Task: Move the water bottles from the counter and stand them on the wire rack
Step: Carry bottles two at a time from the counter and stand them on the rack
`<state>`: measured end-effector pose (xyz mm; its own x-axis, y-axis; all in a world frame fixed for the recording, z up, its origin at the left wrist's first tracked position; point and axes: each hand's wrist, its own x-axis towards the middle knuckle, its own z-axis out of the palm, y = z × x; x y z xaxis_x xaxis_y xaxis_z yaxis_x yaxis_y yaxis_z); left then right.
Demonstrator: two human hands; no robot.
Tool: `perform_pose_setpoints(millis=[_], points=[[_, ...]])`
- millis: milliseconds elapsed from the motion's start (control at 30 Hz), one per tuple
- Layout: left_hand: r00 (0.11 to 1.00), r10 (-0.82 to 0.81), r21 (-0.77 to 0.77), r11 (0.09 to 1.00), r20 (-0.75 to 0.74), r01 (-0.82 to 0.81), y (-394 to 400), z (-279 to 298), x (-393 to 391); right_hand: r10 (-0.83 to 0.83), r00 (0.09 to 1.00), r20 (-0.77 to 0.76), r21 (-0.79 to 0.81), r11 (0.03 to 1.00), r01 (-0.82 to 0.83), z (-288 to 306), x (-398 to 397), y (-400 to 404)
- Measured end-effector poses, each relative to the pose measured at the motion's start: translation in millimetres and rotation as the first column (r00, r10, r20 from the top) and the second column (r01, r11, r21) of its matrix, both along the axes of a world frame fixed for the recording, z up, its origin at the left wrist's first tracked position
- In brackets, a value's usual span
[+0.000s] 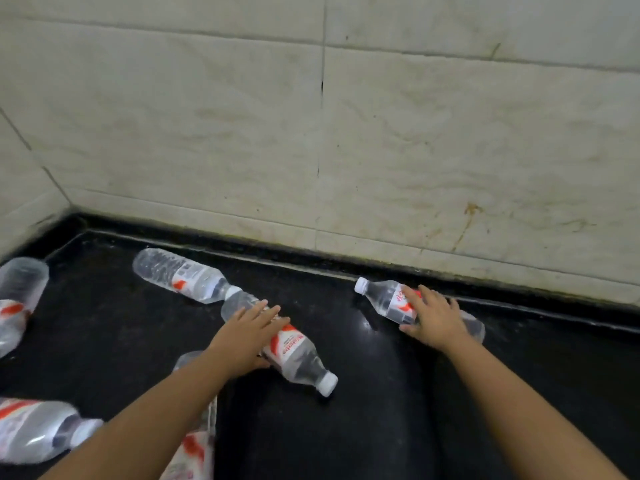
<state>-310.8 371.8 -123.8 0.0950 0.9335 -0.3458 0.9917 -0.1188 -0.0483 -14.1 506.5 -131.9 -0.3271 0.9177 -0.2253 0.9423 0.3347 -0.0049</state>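
Nearest the camera, at the lower left of the frame, two clear water bottles are lying on the black table: one [38,431] with its white cap pointing right, and another [194,452] partly hidden under the left forearm. Left hand [247,332] is reaching over a bottle with a red and white label [294,351] that is lying at the centre of the frame, cap toward the lower right; the fingers are lying nearly straight across its body and the thumb is sitting below it, so this grip is resting on the bottle rather than clenching it. Right hand [434,318] is lying on a bottle [391,299] at the centre right, cap pointing upper left, with spread fingers curving over the label and the thumb at the near side; how firmly this grip is closing I cannot tell. Another bottle [183,275] is lying just above the left hand, its cap touching the centre bottle's base. One more [17,299] is sitting at the left edge. Open dark table is showing between the two hands and along the lower right, and the tiled wall [346,133] is bounding the table's far edge
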Motion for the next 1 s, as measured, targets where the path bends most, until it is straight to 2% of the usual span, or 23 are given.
perform_pose_setpoints(millis=[100,200,367,467,600,667,800,900,1000], points=[[0.993,-0.116,-0.039,0.992,0.013,0.116,19.8,-4.6,-11.3,0.005,0.998,0.07,0.083,0.997,-0.011,-5.3,-5.3,-1.1],[0.983,-0.181,-0.021,0.983,0.04,0.182,30.8,-1.4,-13.7,-0.014,0.999,0.033,0.031,0.999,0.013,-1.4,0.5,-19.8],[0.976,-0.067,-0.003,0.998,0.207,0.069,17.0,-4.6,26.3,-0.036,0.998,0.051,-0.119,0.992,0.042,6.1,50.4,-95.5],[0.959,-0.075,-0.055,0.994,0.273,0.093,-1.3,-6.8,74.5,-0.128,0.991,0.041,-0.24,0.961,0.134,14.4,89.4,-145.2],[0.927,-0.132,-0.071,0.983,0.351,0.167,-37.0,-11.1,133.3,-0.339,0.94,-0.047,-0.337,0.891,0.304,21.5,129.0,-199.3],[0.91,-0.182,-0.019,0.979,0.371,0.204,-48.1,-14.1,148.8,-0.358,0.932,-0.059,-0.278,0.903,0.329,18.5,135.7,-216.3],[0.857,-0.36,0.139,0.933,0.368,0.332,-51.3,-16.5,155.1,-0.278,0.959,-0.059,-0.049,0.96,0.275,7.2,127.2,-229.6],[0.857,-0.389,0.158,0.921,0.338,0.356,-47.2,-18.1,153.1,-0.224,0.974,-0.024,0.009,0.975,0.224,-1.7,117.6,-231.0],[0.856,-0.429,0.17,0.903,0.288,0.395,-49.1,-18.5,155.3,-0.244,0.969,-0.03,0.072,0.967,0.246,-0.9,124.2,-223.8]])
